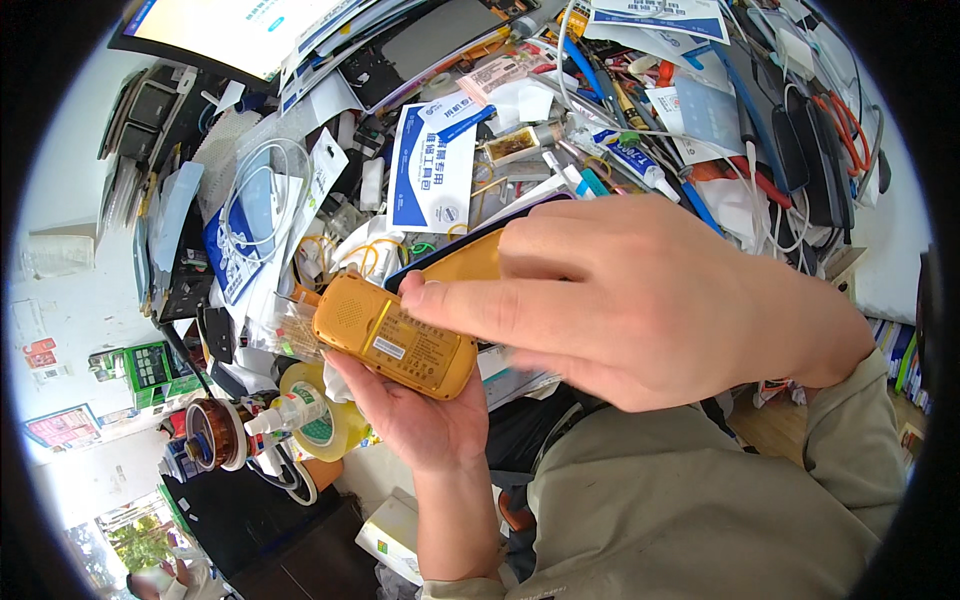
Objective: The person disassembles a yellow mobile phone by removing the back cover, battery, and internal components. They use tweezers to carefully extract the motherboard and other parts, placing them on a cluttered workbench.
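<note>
A yellow mobile phone [352, 318] lies back side up across the palm of my left hand [430, 425], whose fingers are mostly hidden beneath it. Its back has a round-dotted speaker grille and a printed label area with a white sticker. From the right, my right hand [610, 300] reaches over it, fingertips close together at the phone's upper edge. Whatever they pinch, if anything, is hidden. Behind those fingers a smooth yellow panel [465, 262] shows in part, beside a dark-edged slab; I cannot tell whether my right hand touches the panel.
Piled over the desk are a white-and-blue packet [432, 170], cables, tools and papers. A coiled white cable [262, 200] lies left. Near the left edge stand a roll of yellowish tape [345, 425] and a small spray bottle [290, 411]. A monitor [225, 35] is at the back.
</note>
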